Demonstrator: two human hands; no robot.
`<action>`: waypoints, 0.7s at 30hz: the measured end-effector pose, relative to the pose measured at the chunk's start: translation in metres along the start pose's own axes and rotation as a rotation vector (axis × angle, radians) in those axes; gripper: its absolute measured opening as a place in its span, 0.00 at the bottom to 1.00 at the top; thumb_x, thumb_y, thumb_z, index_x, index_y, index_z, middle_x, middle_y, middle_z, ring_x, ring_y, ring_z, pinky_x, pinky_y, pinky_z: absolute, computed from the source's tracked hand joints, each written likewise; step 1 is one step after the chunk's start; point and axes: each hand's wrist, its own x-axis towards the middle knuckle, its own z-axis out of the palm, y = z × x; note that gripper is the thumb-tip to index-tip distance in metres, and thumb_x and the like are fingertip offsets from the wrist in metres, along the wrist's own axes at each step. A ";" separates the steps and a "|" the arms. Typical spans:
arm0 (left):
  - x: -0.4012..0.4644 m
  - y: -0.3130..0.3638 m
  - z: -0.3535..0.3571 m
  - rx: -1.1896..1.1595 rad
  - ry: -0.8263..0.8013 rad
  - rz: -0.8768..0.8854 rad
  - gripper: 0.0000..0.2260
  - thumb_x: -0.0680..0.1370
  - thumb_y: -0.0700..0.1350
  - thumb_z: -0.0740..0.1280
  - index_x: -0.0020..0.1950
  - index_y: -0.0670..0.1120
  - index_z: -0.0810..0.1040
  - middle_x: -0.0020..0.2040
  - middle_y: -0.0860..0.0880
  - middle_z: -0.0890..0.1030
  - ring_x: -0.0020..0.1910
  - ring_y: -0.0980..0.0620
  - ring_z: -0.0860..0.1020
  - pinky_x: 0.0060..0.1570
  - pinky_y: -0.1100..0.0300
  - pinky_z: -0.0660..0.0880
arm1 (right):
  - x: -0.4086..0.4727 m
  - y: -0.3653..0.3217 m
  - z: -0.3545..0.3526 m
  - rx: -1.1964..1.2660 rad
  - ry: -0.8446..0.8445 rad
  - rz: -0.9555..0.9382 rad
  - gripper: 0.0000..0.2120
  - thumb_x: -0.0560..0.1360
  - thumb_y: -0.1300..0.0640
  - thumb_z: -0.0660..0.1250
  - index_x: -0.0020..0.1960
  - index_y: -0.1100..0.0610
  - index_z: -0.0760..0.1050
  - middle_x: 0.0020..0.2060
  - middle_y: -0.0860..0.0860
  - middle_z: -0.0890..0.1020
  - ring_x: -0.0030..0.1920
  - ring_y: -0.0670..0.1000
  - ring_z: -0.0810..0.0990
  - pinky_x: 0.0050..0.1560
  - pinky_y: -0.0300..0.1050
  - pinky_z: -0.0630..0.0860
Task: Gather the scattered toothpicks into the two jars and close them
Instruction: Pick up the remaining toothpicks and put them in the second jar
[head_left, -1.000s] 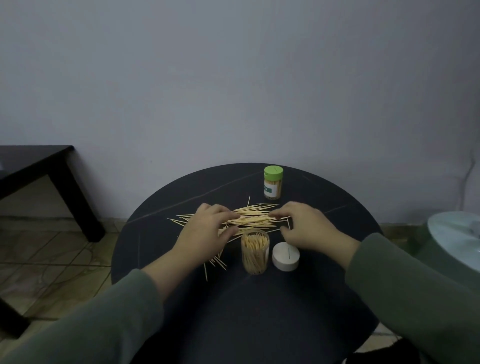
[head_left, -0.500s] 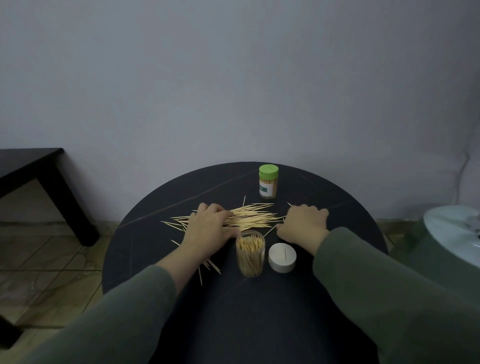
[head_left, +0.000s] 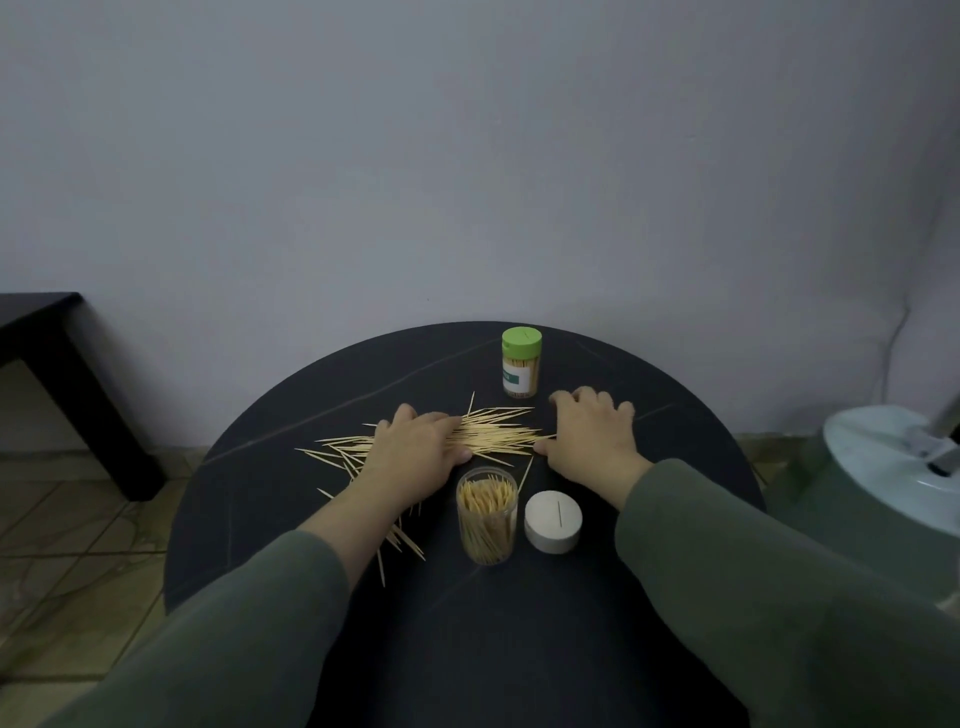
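Observation:
A pile of scattered toothpicks (head_left: 501, 435) lies across the middle of the round black table (head_left: 291, 493). My left hand (head_left: 415, 447) rests palm down on the pile's left part, fingers spread over the sticks. My right hand (head_left: 589, 434) lies flat on the table at the pile's right end, fingers stretched forward. A clear open jar (head_left: 487, 515) full of toothpicks stands upright just in front of the hands. Its white lid (head_left: 551, 521) sits on the table to its right. A second jar with a green lid (head_left: 521, 362) stands closed behind the pile.
A few loose toothpicks (head_left: 402, 540) lie under and in front of my left forearm. A dark low table (head_left: 62, 374) stands on the tiled floor at the left. A pale green round object (head_left: 883, 467) sits to the right of the table. A grey wall is close behind.
My right hand has slid right and forward, off the pile's end onto bare table. My left hand stays on the toothpicks. The view has shifted slightly.

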 end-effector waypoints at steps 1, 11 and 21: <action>0.000 -0.001 0.000 -0.010 -0.010 0.001 0.24 0.80 0.60 0.58 0.75 0.56 0.63 0.73 0.56 0.66 0.68 0.49 0.63 0.65 0.47 0.62 | 0.001 0.000 0.000 0.019 -0.042 0.040 0.33 0.75 0.41 0.66 0.75 0.53 0.60 0.69 0.56 0.69 0.69 0.58 0.67 0.67 0.58 0.64; -0.002 0.004 -0.004 0.015 0.065 0.094 0.21 0.80 0.56 0.60 0.73 0.56 0.66 0.69 0.56 0.72 0.65 0.51 0.66 0.62 0.53 0.65 | -0.002 -0.006 -0.002 -0.068 -0.097 -0.087 0.20 0.81 0.47 0.59 0.71 0.50 0.68 0.63 0.53 0.76 0.64 0.56 0.71 0.62 0.54 0.65; -0.005 -0.005 -0.009 0.073 0.093 0.134 0.16 0.80 0.57 0.59 0.67 0.59 0.73 0.65 0.58 0.75 0.61 0.52 0.68 0.57 0.55 0.66 | -0.008 -0.008 -0.007 -0.104 -0.032 -0.378 0.20 0.80 0.55 0.60 0.72 0.44 0.67 0.63 0.49 0.76 0.61 0.53 0.70 0.61 0.53 0.63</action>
